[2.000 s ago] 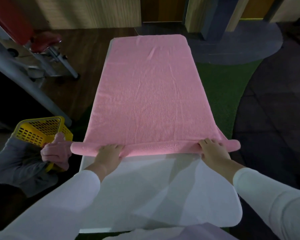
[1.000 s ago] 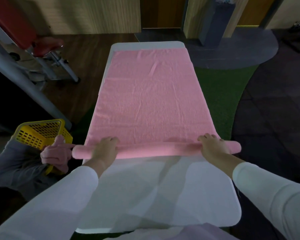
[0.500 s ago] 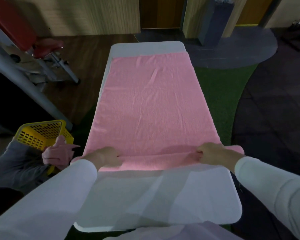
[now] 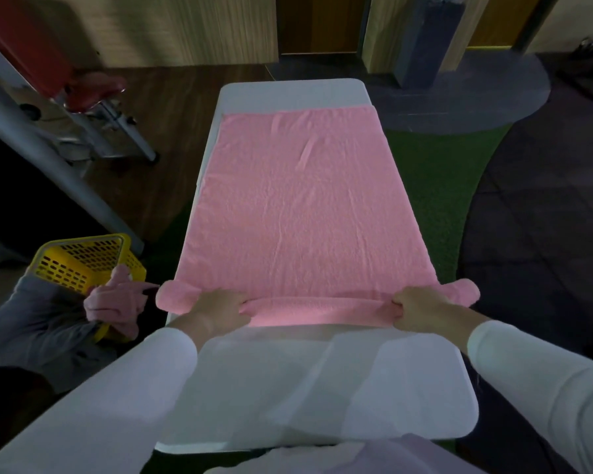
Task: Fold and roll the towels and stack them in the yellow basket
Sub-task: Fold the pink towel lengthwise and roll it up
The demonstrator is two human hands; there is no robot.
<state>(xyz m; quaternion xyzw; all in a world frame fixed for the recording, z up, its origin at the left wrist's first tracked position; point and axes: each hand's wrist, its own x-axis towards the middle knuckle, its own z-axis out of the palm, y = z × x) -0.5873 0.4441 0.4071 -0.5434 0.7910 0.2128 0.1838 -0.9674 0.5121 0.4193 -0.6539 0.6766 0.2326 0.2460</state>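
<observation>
Pink towel (image 4: 305,206): rolled edge gripped by left hand (image 4: 216,311) and right hand (image 4: 420,309); risk: uneven push skews, loosens roll.

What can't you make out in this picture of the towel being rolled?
Head view only.
Inside of the yellow basket: its mesh wall and another person's hand hide any contents.
Fingertips of the left hand and right hand: curled into the pink towel roll.
That other person: cut off by the left edge, only a grey sleeve shows.
</observation>
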